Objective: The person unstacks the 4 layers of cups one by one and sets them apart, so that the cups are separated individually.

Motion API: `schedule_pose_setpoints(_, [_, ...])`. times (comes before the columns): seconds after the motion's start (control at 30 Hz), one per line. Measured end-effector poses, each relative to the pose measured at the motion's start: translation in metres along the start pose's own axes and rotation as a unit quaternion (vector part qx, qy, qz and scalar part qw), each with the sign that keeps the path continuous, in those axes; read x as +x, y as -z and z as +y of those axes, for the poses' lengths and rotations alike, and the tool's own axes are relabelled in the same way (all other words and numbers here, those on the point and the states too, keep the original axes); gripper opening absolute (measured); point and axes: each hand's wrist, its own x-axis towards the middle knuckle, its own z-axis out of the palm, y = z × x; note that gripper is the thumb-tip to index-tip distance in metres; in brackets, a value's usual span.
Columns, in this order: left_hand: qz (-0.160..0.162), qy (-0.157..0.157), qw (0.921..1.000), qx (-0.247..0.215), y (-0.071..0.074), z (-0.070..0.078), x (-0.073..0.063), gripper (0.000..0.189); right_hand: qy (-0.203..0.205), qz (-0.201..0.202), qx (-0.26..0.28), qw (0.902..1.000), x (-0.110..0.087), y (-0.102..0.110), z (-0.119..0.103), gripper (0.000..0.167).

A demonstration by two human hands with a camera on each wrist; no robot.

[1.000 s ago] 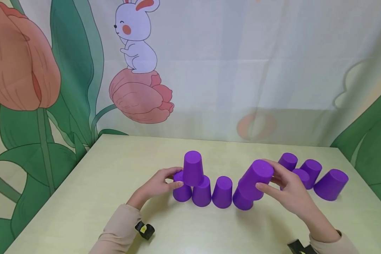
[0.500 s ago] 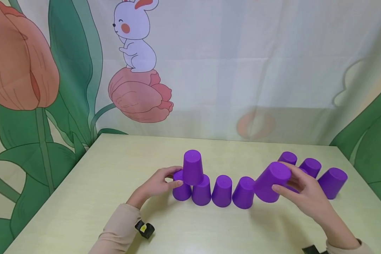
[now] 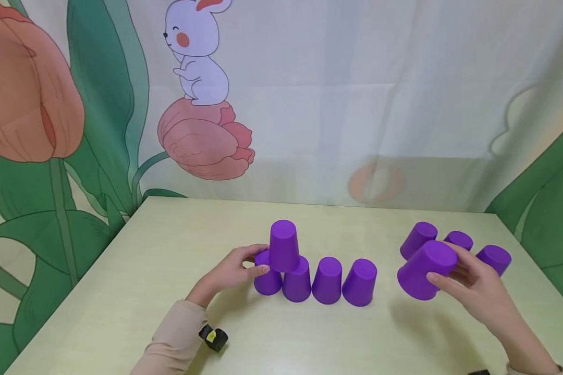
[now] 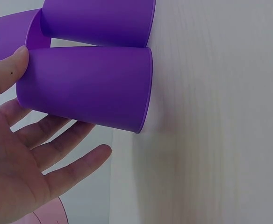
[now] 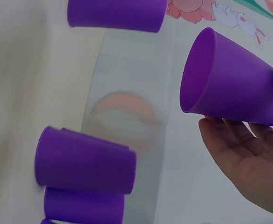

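Several purple cups stand upside down in a row mid-table, the rightmost cup (image 3: 359, 283) at its end. One upper cup (image 3: 283, 246) rests across the two leftmost. My left hand (image 3: 236, 271) holds the leftmost cup (image 4: 87, 86) near its top, thumb on one side and fingers on the other; the thumb tip lies by the upper cup's rim. Right of the row, my right hand (image 3: 478, 291) grips another purple cup (image 3: 424, 271) between thumb and fingers. That cup is raised off the table and tilted, its mouth facing down-left; the right wrist view shows its open rim.
Behind my right hand more purple cups stand upside down, among them a back cup (image 3: 418, 239) and a right-hand cup (image 3: 494, 258), partly hidden. The pale table (image 3: 309, 338) ends at a printed curtain (image 3: 300, 104) with a rabbit and tulips.
My right hand has moved right with its cup, from over the row's right end to beside the other group. The left hand and the stacked cups have stayed in place.
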Motion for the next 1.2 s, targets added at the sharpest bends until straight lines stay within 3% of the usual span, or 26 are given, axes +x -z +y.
schedule_pose_setpoints(0.47, [-0.001, -0.002, 1.0, -0.006, -0.001, 0.0, 0.0, 0.047, -0.061, 0.013, -0.025, 0.9977, -0.005, 0.032, 0.036, 0.047])
schedule_pose_setpoints(0.77, [0.0, 0.0, 1.0, -0.003, 0.0, 0.0, 0.001, 0.047, -0.071, 0.028, -0.03, 0.9966, -0.008, 0.052, 0.052, 0.051])
schedule_pose_setpoints(1.03, [0.003, 0.001, 1.0, 0.004, 0.0, 0.001, 0.0, 0.047, -0.073, 0.032, -0.05, 0.9955, -0.007, 0.06, 0.066, 0.051])
schedule_pose_setpoints(1.2, [0.0, 0.004, 1.0, 0.002, 0.0, 0.001, 0.0, 0.047, -0.094, 0.026, -0.076, 0.9923, -0.006, 0.059, 0.078, 0.062])
